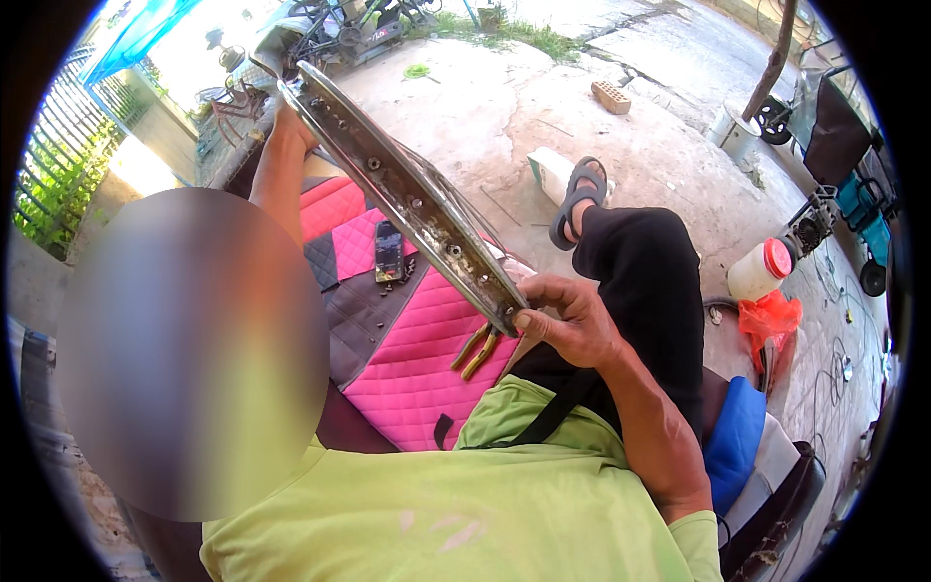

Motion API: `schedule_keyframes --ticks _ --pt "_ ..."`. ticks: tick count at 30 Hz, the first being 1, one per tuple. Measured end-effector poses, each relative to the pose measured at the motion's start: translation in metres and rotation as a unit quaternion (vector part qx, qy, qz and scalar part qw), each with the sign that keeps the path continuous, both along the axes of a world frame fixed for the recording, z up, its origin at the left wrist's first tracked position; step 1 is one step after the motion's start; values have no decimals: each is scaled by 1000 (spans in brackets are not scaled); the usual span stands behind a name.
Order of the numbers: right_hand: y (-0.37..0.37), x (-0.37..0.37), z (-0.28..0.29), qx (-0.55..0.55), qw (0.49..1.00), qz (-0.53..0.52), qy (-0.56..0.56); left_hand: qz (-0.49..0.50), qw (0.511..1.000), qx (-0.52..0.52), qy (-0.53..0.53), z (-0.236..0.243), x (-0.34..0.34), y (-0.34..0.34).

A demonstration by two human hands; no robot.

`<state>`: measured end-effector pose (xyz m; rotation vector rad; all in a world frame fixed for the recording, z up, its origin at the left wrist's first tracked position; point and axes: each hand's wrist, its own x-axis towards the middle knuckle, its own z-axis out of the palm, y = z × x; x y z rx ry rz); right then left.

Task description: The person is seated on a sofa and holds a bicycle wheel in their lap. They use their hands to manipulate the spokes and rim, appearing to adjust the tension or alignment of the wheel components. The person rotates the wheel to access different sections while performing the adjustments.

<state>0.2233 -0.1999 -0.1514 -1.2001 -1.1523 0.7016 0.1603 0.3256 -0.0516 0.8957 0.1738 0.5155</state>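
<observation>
A worn metal wheel rim (pixel 412 202) is held up edge-on in front of me, spoke nipples showing along its grimy inner channel and thin spokes behind it. My left hand (pixel 293 126) grips its far upper end; most of those fingers are hidden. At the near lower end my right hand (pixel 577 322) is closed on the rim, thumb against its edge. Just below that end, pliers with yellowish handles (pixel 475 354) lie on a pink and grey quilted cover (pixel 417 388). A dark phone (pixel 389 250) rests there too, beside several small metal bits (pixel 400 279).
A white tub with a red lid (pixel 761 270) stands right, by a red plastic bag (pixel 771 320). Ahead on the concrete lie a brick (pixel 611 97) and a white container (pixel 551 175) by my sandalled foot (pixel 582 202). Blue cloth (pixel 734 441) hangs beside my seat.
</observation>
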Motion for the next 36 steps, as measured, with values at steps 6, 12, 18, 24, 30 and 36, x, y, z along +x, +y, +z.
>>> schedule_keyframes --ticks 6,12,18,24,30,36 --pt "-6 -2 -10 -40 988 -17 -147 -12 989 128 -73 -21 -23 25" --pt "-12 -3 -17 -85 983 -19 -162 20 991 121 -45 -17 -24 10" --pt "-8 -7 -28 -27 979 -41 -196 -56 987 136 -66 -20 -26 27" --pt "-8 -13 -32 11 963 -86 -254 29 995 88 -46 -17 -23 8" --pt "-8 -12 -29 -9 969 -73 -234 -51 989 115 -81 -18 -28 14" --pt "-5 -11 -26 -22 968 -63 -241 -1 995 93 -30 -11 -29 -2"
